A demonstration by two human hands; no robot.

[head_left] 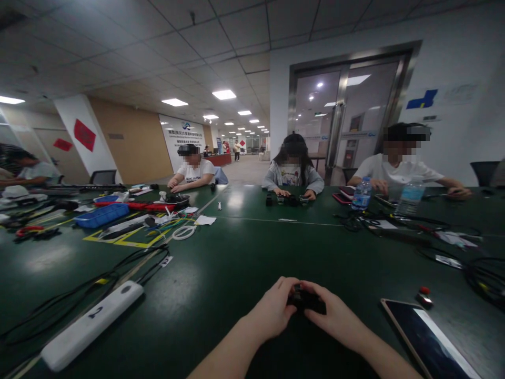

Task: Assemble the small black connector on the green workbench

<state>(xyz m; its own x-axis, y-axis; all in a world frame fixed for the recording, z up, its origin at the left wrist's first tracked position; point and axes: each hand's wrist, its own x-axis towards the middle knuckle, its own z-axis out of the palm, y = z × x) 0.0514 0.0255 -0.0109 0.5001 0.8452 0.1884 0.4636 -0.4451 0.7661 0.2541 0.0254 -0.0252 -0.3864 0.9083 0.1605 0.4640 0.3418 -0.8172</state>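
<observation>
Between my two hands, low in the middle of the head view, is a small black object (306,301) whose kind I cannot make out. My left hand (276,305) has its fingers closed on the object's left end. From the other side, my right hand (329,310) curls around it, thumb below and fingers above. Both hands are just above or on the dark green table (236,263); the gap, if any, does not show. To the right lies a tablet (428,337) with a pale rim, and beyond its corner sits a small red-topped item (424,296).
A white power strip (92,326) marked 2 lies at left with black cables. Further back are a blue tray (101,215), a coiled white cable (183,232) and assorted tools. Water bottles (362,193) and black cables (487,279) occupy the right. Several people sit across the table.
</observation>
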